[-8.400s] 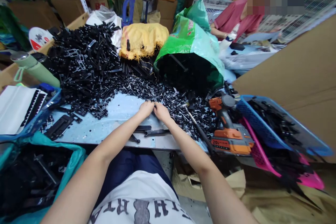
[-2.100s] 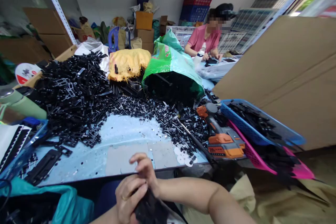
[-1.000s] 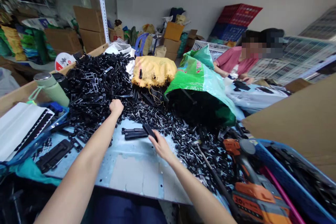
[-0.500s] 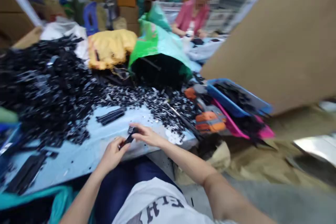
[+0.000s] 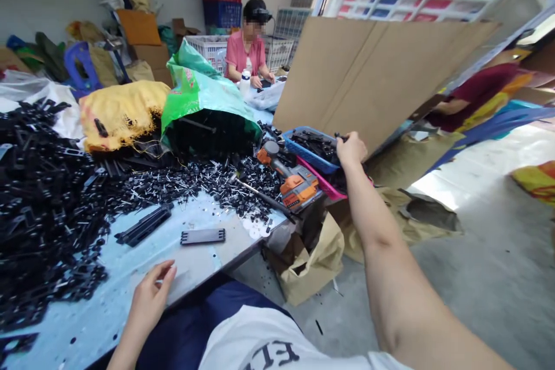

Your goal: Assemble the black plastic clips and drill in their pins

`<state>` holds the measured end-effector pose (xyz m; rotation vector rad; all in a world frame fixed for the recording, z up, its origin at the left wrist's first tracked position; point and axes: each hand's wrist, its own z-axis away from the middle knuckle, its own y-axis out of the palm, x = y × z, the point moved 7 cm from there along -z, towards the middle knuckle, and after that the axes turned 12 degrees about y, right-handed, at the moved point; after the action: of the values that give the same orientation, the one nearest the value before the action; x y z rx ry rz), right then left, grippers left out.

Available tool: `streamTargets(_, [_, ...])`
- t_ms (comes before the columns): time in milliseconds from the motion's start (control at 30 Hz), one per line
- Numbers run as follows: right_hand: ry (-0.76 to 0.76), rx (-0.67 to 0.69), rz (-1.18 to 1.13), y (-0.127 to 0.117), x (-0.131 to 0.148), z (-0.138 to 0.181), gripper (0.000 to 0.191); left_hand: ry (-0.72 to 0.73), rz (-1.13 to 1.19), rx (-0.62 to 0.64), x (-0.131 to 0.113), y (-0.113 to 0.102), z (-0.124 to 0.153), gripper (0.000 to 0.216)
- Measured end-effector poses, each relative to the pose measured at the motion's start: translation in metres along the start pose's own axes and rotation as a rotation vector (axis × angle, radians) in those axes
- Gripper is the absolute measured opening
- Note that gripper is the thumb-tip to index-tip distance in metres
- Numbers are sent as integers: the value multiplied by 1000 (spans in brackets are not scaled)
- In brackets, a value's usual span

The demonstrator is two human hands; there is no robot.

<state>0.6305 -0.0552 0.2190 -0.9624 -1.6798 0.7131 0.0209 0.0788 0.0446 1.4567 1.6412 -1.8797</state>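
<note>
The right hand [image 5: 351, 149] is stretched far out toward 1 o'clock, arm nearly straight, and its grip is closed on a small black piece [image 5: 340, 137] that sticks out from the fingertips. The hand and piece hang at the far right corner of a blue basket [image 5: 299, 149], which is loaded with more black parts and sits at the right end of the desk [image 5: 87, 312]. A pink basket [image 5: 318, 180] lies under the blue one, and at 9 o'clock from both, just beside them, an orange drill [image 5: 295, 182] lies on its side. The left hand [image 5: 150, 300] rests at 7 o'clock on the near edge of the desk, fingers loosely spread and the grip open with nothing in it. At 1 o'clock from that hand, a little apart, a flat black strip [image 5: 203, 236] lies alone on the bare top, and at 10 o'clock from the strip lies a pair of long black bars [image 5: 145, 224]. A big heap of black parts [image 5: 39, 185] fills the left side at 9 o'clock, and a spread of small pins [image 5: 203, 176] runs from it to the drill. Behind the pins, at 12 o'clock, stand a green sack [image 5: 203, 98] and a yellow sack [image 5: 121, 107]. A cardboard sheet [image 5: 368, 75] leans behind the baskets, and a paper bag [image 5: 312, 260] sits on the floor below the desk's corner. A person in a pink top [image 5: 247, 55] sits at another desk far back.
</note>
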Motion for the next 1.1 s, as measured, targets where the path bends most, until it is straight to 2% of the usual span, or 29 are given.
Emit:
streamTargets(67, [-62, 70, 120, 10, -5, 0, 27, 33, -28, 18, -3, -1, 1, 46])
streamTargets(100, [-149, 48, 124, 12, 0, 10, 24, 45, -40, 27, -5, -1, 2, 44])
streamTargets(167, [-409, -70, 3, 11, 25, 49, 22, 61, -63, 38, -7, -3, 3, 39])
streamTargets(233, [-755, -52, -208, 18, 60, 113, 23, 69, -91, 37, -7, -7, 0, 35])
streamTargets(300, [-1016, 96, -420, 29, 88, 190, 27, 76, -125, 15, -5, -16, -6, 31])
streamTargets(367, [-1246, 353, -494, 48, 109, 277, 26, 87, -188, -39, 0, -32, -17, 29])
streamTargets(433, [-1419, 578, -442, 68, 118, 358, 30, 89, -307, -132, 8, -58, -31, 28])
streamTargets(500, [-1524, 719, -336, 87, 116, 418, 38, 63, -493, -268, 19, -96, -46, 28])
streamTargets(567, [-1550, 797, -258, 102, 111, 452, 47, -17, -711, -420, 36, -144, -59, 30])
streamTargets(633, [-1525, 841, -232, 113, 105, 465, 51, -127, -884, -513, 58, -192, -71, 33])
streamTargets(733, [-1490, 876, -228, 123, 98, 470, 49, -240, -1024, -454, 98, -246, -88, 38])
streamTargets(800, [-1480, 899, -236, 127, 97, 473, 45, -278, -1059, -364, 119, -265, -95, 34])
streamTargets(867, [-1451, 960, -278, 127, 99, 474, 41, -274, -1056, -329, 127, -272, -97, 28])
streamTargets(967, [-1294, 1138, -425, 125, 109, 474, 41, -251, -943, -419, 111, -261, -86, 22])
streamTargets(1033, [-1089, 1280, -521, 124, 116, 471, 43, -241, -762, -522, 90, -240, -70, 23])
streamTargets(1100, [-800, 1458, -578, 126, 121, 472, 50, -186, -502, -553, 66, -207, -54, 23])
